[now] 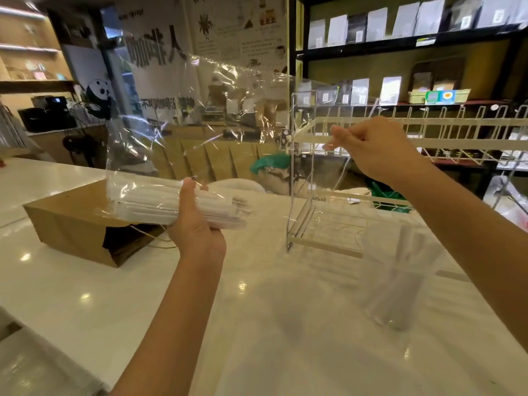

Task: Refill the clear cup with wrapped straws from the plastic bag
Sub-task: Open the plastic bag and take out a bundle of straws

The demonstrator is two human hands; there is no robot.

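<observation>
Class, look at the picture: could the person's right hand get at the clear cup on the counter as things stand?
Probably yes: the clear cup stands on open counter below the right hand, nothing between, but that hand would first have to release the plastic bag.

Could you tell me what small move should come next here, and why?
Probably the right hand, which pinches the plastic bag's open end, should reach in for wrapped straws: the left hand grips the bundle through the bag, and the clear cup looks sparsely filled.

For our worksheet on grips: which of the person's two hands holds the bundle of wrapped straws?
The left hand grips the straw bundle through the plastic bag; the right hand only pinches the bag's edge.
</observation>
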